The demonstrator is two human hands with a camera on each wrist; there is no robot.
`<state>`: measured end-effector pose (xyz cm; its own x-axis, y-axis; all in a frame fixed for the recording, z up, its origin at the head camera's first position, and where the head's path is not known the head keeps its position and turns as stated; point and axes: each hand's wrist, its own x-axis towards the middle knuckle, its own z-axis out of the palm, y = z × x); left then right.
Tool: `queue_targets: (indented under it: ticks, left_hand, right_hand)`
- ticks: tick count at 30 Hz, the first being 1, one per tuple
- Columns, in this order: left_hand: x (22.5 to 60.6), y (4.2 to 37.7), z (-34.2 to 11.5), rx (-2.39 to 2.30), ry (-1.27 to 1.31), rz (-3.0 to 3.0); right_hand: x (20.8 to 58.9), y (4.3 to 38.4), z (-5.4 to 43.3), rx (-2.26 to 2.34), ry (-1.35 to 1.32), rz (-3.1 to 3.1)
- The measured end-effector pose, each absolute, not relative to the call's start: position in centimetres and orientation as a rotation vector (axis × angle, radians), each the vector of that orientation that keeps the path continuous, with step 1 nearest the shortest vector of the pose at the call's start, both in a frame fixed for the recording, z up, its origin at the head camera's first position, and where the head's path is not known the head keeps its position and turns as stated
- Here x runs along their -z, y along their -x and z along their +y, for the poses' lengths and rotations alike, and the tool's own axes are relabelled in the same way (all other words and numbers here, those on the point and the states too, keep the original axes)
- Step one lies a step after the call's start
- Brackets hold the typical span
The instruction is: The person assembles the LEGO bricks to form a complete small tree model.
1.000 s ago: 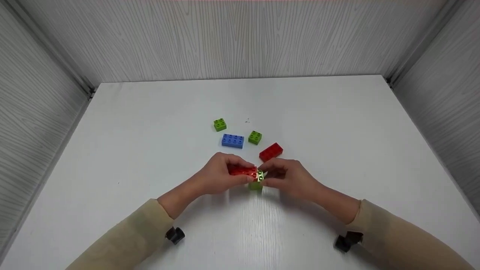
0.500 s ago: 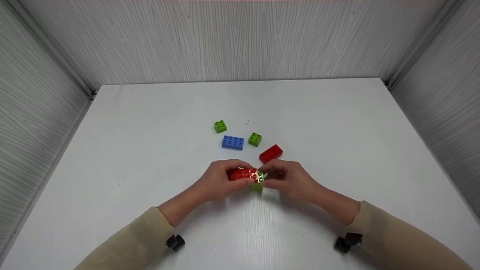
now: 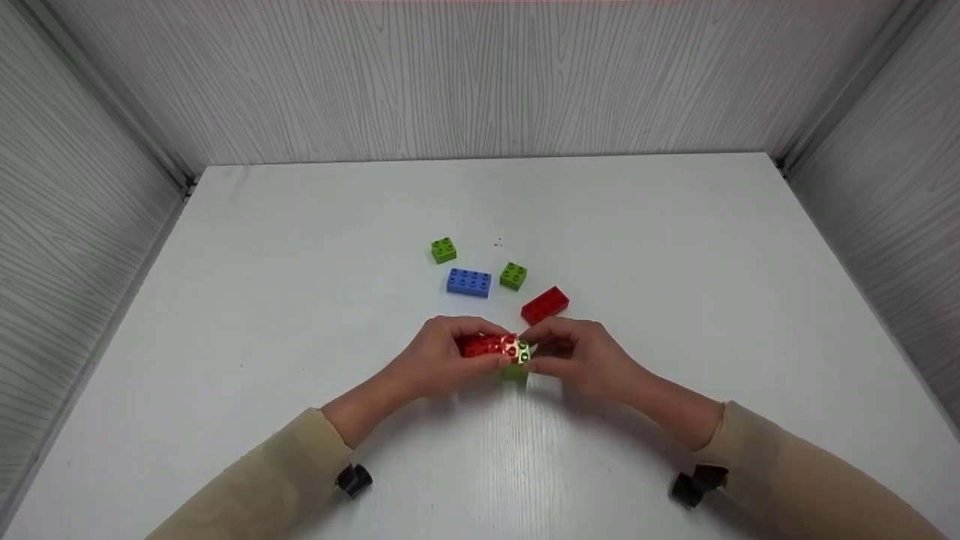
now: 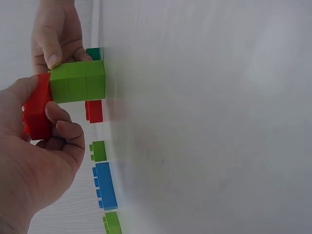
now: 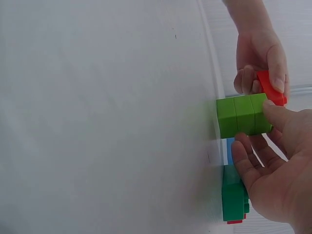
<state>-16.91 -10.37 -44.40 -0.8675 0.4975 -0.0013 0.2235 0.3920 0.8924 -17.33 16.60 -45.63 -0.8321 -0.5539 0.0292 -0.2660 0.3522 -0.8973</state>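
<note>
A stack of light green bricks (image 5: pixel 236 116) stands upright on the table, three layers high in the wrist views. My left hand (image 3: pixel 431 360) grips a red brick (image 4: pixel 37 109) between thumb and fingers. The red brick's right end lies at the top of the stack, and the rest juts out to the left. Whether its studs are fully pressed in, I cannot tell. On the stack's right side, my right hand (image 3: pixel 581 356) pinches the green bricks near the top with thumb and fingertips. Part of the red brick is hidden by my left hand.
Beyond the hands lie a second red brick (image 3: pixel 545 304), a blue brick (image 3: pixel 469 283) and two small green bricks, one nearer (image 3: pixel 514 275) and one farther left (image 3: pixel 444 250). A teal brick (image 5: pixel 233 197) stands beside my right hand, hidden in the head view.
My left hand has dipped slightly toward me, still gripping the red brick. My right hand and the loose bricks stay in place; the head view shifts a little.
</note>
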Motion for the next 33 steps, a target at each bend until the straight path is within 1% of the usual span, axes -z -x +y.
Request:
queue_targets:
  ticks: [9,15,22,26,33]
  left_hand:
    - [44.6,16.9,-10.5,-1.478,-0.650,2.391]
    - [44.5,16.7,-10.4,-1.478,-0.624,2.384]
    - [44.5,16.7,-10.4,-1.450,-0.604,2.423]
    - [44.6,16.7,-10.4,-1.424,-0.608,2.443]
    - [44.4,16.6,-10.3,-1.448,-0.613,2.443]
  right_hand:
    - [45.2,17.5,16.7,1.406,0.757,2.372]
    - [44.0,17.7,17.6,1.380,0.771,2.409]
    - [42.6,18.5,19.3,1.432,0.693,2.479]
    - [42.7,19.0,20.3,1.444,0.624,2.522]
    - [44.0,19.6,21.2,1.372,0.569,2.548]
